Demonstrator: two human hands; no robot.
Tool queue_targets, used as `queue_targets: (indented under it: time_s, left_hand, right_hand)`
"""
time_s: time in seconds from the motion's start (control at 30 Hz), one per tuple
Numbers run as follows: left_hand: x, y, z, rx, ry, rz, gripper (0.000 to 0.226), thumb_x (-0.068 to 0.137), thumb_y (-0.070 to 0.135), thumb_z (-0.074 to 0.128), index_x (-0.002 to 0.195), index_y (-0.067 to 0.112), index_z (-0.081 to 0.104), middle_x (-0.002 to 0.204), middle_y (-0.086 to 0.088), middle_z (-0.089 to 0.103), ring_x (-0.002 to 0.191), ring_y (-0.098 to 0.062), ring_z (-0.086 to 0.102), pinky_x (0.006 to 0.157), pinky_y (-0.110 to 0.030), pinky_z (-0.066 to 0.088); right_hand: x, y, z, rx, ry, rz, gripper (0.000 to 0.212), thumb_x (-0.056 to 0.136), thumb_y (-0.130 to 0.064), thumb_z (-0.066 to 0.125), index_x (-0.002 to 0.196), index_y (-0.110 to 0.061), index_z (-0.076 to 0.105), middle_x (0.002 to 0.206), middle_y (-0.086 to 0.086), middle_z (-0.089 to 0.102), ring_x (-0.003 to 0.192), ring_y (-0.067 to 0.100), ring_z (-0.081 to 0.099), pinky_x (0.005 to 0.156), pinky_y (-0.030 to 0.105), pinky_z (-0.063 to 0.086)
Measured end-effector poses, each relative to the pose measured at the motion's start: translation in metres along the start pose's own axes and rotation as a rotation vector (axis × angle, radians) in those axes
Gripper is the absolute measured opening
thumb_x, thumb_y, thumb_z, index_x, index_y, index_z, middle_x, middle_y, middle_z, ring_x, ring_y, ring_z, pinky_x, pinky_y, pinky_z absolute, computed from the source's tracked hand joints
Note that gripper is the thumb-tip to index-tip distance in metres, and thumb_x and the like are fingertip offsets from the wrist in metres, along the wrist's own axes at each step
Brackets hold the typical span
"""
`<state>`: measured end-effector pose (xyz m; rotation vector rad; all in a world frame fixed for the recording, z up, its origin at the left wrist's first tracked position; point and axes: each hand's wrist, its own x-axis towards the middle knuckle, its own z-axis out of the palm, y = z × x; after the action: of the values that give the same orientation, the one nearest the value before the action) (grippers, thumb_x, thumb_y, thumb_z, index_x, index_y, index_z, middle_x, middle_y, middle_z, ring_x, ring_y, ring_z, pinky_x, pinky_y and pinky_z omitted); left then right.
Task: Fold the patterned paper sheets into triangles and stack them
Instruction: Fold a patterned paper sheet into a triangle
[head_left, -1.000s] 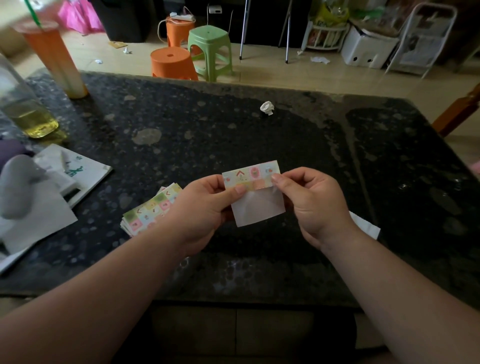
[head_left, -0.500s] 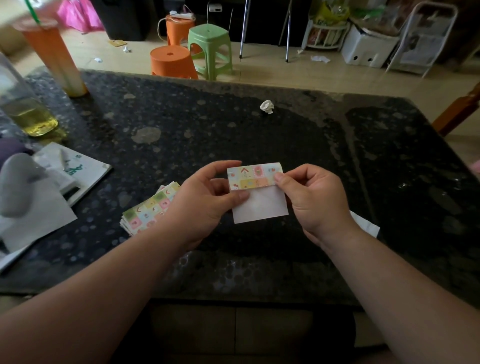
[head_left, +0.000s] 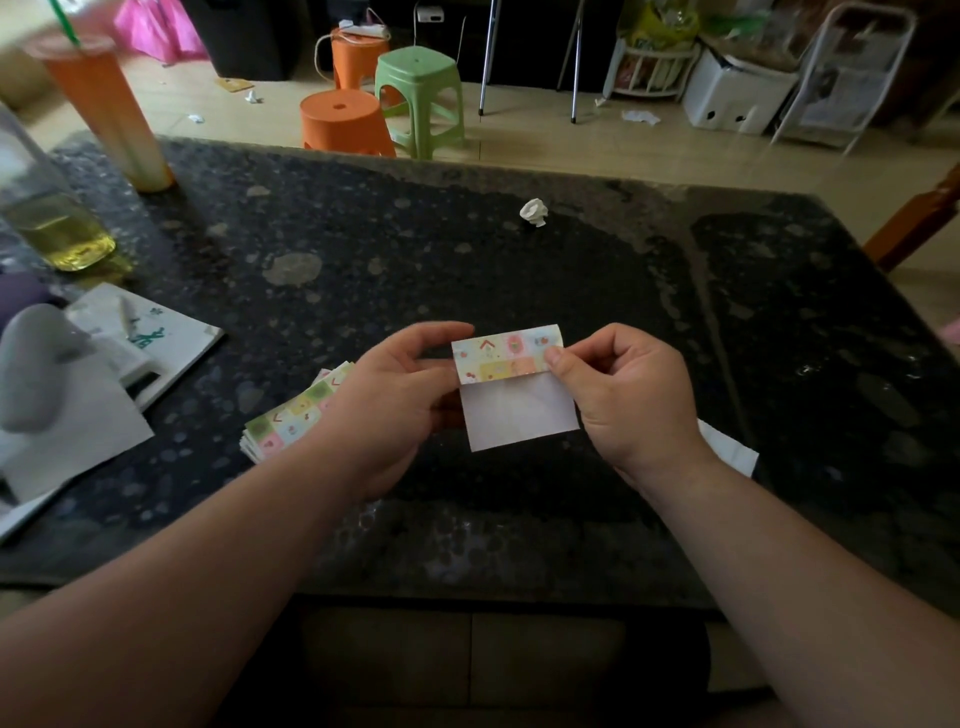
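Farther down the white side comes the patterned flap. The right hand (head_left: 634, 400) pinches the patterned paper sheet (head_left: 519, 410) at its right edge to set the crease. The loosely curled left hand (head_left: 395, 400) holds its left edge steady above the table (head_left: 467, 260), near the unfolded stack (head_left: 291, 421).

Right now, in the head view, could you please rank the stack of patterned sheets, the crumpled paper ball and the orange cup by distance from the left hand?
1. Stack of patterned sheets: on the table, just beside the left hand, to its left.
2. Crumpled paper ball: mid-table, farther away and to the right.
3. Orange cup: far left corner of the table.
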<state>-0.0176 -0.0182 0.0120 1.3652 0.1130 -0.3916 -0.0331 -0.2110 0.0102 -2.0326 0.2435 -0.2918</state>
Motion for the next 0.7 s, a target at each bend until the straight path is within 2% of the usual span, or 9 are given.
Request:
queue_targets:
  time_s: [0.07,0.13,0.27,0.37,0.43,0.5,0.7]
  left_hand:
    - [0.0016,-0.0024,0.0001,0.016,0.031,0.032,0.026,0.098,-0.005,0.054,0.112,0.017,0.052,0.1,-0.013,0.077,0.098,-0.033,0.074,0.085,-0.049,0.059]
    - [0.0027,-0.0041,-0.0004,0.04,0.056,0.084,0.032,0.097,-0.013,0.05,0.097,0.018,0.049,0.095,-0.013,0.077,0.098,-0.034,0.074,0.081,-0.045,0.059]
    - [0.0,-0.003,0.0,0.098,0.088,0.151,0.045,0.093,-0.018,0.044,0.077,0.02,0.062,0.099,-0.017,0.074,0.099,-0.034,0.073,0.085,-0.048,0.061]
    - [-0.0013,0.001,-0.0007,0.016,0.095,0.13,0.034,0.095,-0.011,0.039,0.078,0.007,0.062,0.093,-0.019,0.072,0.097,-0.038,0.072,0.082,-0.049,0.061]
    - [-0.0015,0.0029,-0.0003,-0.014,0.113,0.106,0.023,0.1,0.001,0.052,0.081,0.006,0.065,0.092,-0.016,0.075,0.093,-0.034,0.074,0.081,-0.047,0.06]
    - [-0.0013,0.0035,0.0002,-0.001,0.138,0.093,0.011,0.096,0.009,0.064,0.085,0.007,0.067,0.092,-0.014,0.077,0.091,-0.03,0.076,0.081,-0.045,0.061]
    - [0.0024,0.0042,0.0009,0.111,0.204,0.049,0.005,0.085,0.007,0.077,0.088,0.008,0.073,0.089,-0.006,0.079,0.086,-0.021,0.077,0.081,-0.041,0.062]
  right_hand:
    - [-0.0007,-0.0004,-0.0001,0.005,0.003,-0.006,0.016,0.091,-0.025,0.078,0.078,-0.024,0.068,0.077,-0.009,0.07,0.076,0.002,0.067,0.061,0.012,0.052]
    - [-0.0013,-0.0008,0.0005,-0.001,0.007,-0.014,0.017,0.091,-0.024,0.078,0.078,-0.025,0.067,0.077,-0.01,0.069,0.076,0.001,0.066,0.061,0.01,0.051]
    - [-0.0026,-0.0016,0.0016,-0.022,0.017,-0.033,0.017,0.091,-0.024,0.077,0.078,-0.025,0.066,0.077,-0.011,0.068,0.078,-0.002,0.065,0.062,0.008,0.05]
    - [-0.0025,-0.0017,0.0005,-0.016,0.014,-0.037,0.016,0.092,-0.024,0.076,0.079,-0.025,0.067,0.078,-0.012,0.068,0.08,-0.003,0.065,0.062,0.008,0.05]
    - [-0.0027,-0.0029,0.0015,-0.019,0.006,-0.04,0.016,0.092,-0.024,0.076,0.079,-0.026,0.066,0.079,-0.012,0.068,0.08,-0.004,0.065,0.063,0.008,0.05]
    - [-0.0033,-0.0038,0.0029,-0.032,0.001,-0.04,0.016,0.092,-0.025,0.076,0.079,-0.027,0.066,0.079,-0.012,0.068,0.081,-0.005,0.065,0.063,0.007,0.05]
    - [-0.0028,-0.0031,0.0033,-0.007,0.002,-0.024,0.017,0.091,-0.025,0.077,0.078,-0.026,0.066,0.078,-0.011,0.069,0.08,-0.002,0.066,0.061,0.01,0.051]
